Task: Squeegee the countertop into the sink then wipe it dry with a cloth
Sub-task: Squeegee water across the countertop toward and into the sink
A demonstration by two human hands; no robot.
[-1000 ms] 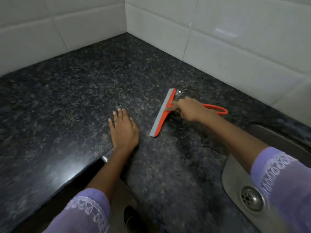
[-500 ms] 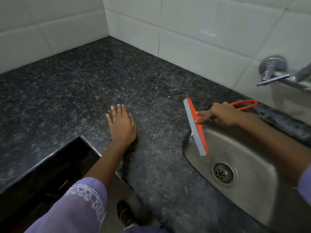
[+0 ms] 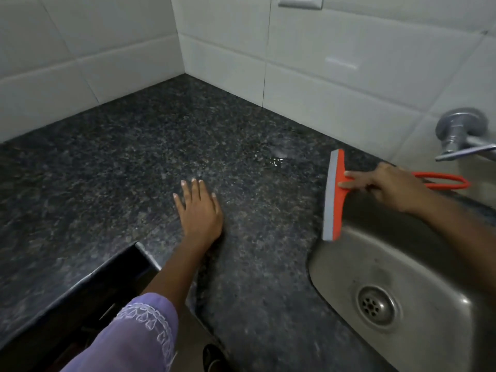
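Right hand [image 3: 389, 183] grips the squeegee [image 3: 334, 194] at the sink [image 3: 335, 267] edge, right side. Left hand [image 3: 200, 210] open, flat on worktop [image 3: 120, 162]. Water [image 3: 273, 159] remains far; squeegeeing looks unfinished, no cloth visible, wiping pending.

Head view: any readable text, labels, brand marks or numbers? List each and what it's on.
None readable.
Squeegee: no marking visible on the orange body or grey blade.
Sink, tap, wall tiles: plain, no print.
White plate at the top edge: cropped, nothing legible.
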